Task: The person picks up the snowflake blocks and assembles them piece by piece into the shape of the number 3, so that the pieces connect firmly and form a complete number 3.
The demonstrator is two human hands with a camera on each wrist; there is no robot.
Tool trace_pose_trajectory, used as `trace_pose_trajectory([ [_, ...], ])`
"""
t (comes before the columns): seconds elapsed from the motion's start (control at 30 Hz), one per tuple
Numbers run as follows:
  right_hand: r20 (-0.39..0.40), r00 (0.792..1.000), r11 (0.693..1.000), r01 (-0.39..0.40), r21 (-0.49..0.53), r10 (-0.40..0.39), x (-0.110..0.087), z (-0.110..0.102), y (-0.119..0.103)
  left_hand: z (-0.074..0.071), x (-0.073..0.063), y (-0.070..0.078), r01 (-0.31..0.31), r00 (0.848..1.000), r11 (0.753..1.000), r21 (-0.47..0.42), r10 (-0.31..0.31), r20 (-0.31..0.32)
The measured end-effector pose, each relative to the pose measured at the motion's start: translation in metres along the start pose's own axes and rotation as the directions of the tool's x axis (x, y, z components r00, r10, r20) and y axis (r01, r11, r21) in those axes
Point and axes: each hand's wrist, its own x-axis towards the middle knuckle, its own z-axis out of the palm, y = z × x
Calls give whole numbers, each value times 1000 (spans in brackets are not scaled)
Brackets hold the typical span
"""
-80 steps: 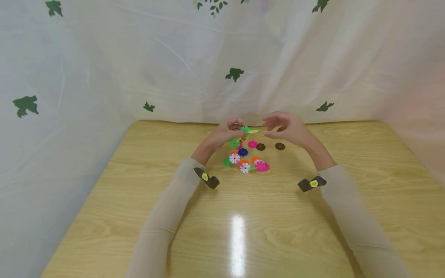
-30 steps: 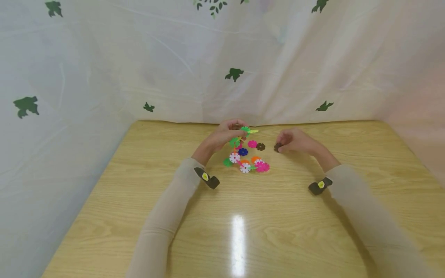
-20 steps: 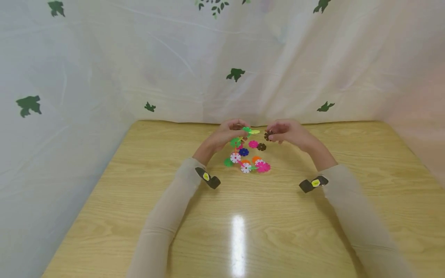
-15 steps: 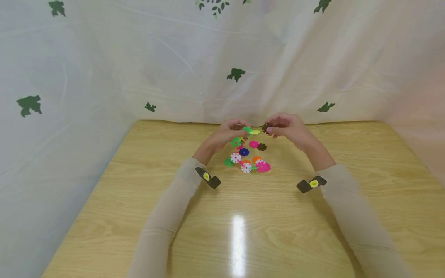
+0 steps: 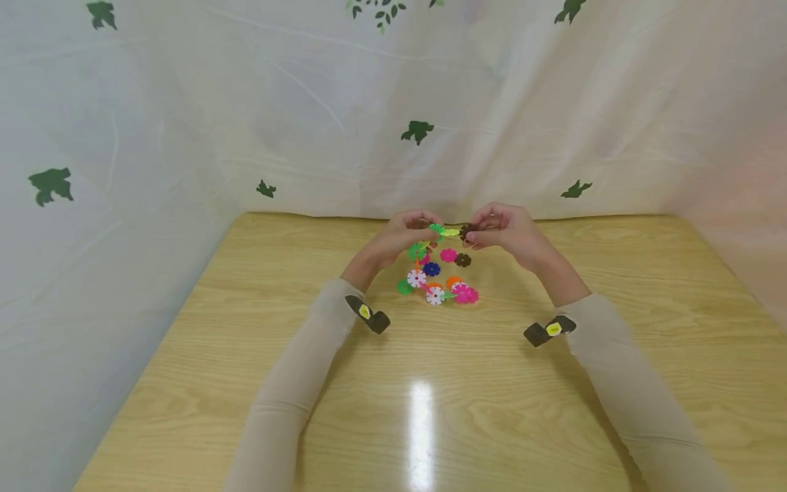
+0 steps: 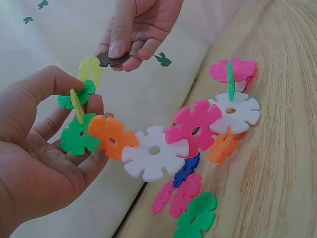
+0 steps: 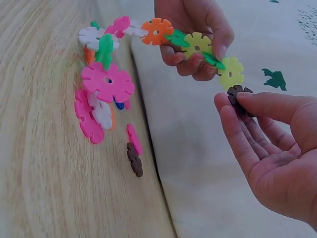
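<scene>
Nearest, a strip of reflected light is cast on the wood-grained table, and two pale sleeves are stretched forward on either side of it. A small dark camera is worn at the left wrist, and another at the right.

Farther in, a chain of notched, flower-shaped discs is seen, started by a pink disc at its near end. From there it is run through green, white, pink, white, orange, green, yellow, green and yellow discs, bent to the left and raised off the table at its far end. Loose discs are spread around and under it: pink, white and orange ones overlapped below the near end, a green disc at the left, a blue disc inside the bend, and a pink one right against a second brown disc.

Beyond these, the chain's far part is pinched at a green link by the left hand, its grip closed by thumb and fingers. A brown disc is pinched by the right hand, its grip narrowed to the disc's thickness. The brown disc is brought against the end yellow disc; whether it is slotted in cannot be told.

Behind everything, a pale curtain is hung, printed with green bird shapes.
</scene>
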Motion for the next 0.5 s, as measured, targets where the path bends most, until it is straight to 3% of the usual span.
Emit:
trace_pose_trajectory([
  [0.5, 1, 1000, 999, -14, -37, 14, -1, -1, -2, 1, -1, 1, 7, 1000, 1000, -12, -7, 9],
])
